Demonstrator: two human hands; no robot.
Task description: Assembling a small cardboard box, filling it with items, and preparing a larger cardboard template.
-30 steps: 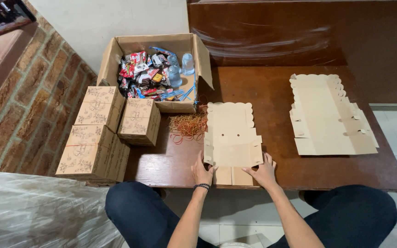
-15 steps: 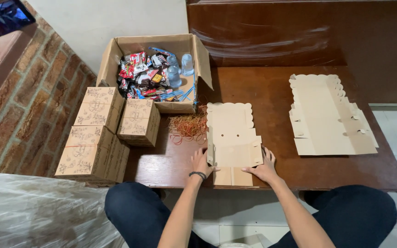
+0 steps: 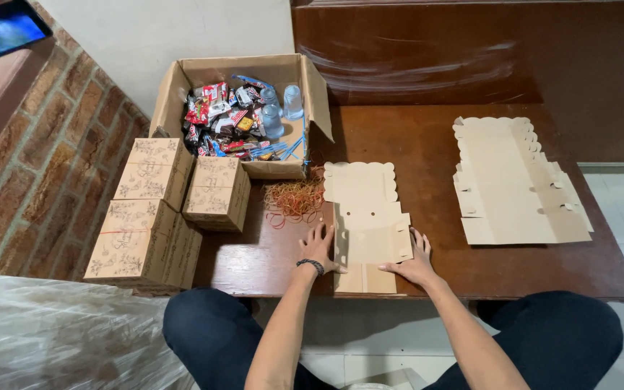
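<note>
Down on the dark brown wooden table (image 3: 427, 144) lies a flat, pale tan cardboard box blank with a scalloped top edge (image 3: 365, 217), near the front edge and right in front of the person. The left hand (image 3: 319, 249), a dark band at its wrist, lies flat with fingers spread against the blank's left side flap, which stands up from the table. The right hand (image 3: 414, 261) is spread too, fingers up along the right flap and thumb reaching in onto the lower panel — neither hand is clenched, both press open-palmed at the card's sides.

Just left of the blank, touching distance from the left hand, sits a loose heap of orange and red rubber bands (image 3: 294, 198). Behind that, an open brown cardboard carton (image 3: 312, 94) is full of bright snack packets and small clear water bottles (image 3: 240, 119). Off to the left of the table stand folded tan boxes with printed patterns (image 3: 160, 209) — two smaller ones up against the carton, a larger stack nearer the person's knee.

Well apart on the right half of the table rests a second flat cardboard blank, larger, with scalloped edges (image 3: 514, 180), untouched. Brick wall (image 3: 30, 166) runs along the left; clear plastic sheeting (image 3: 59, 336) fills the lower left corner.
</note>
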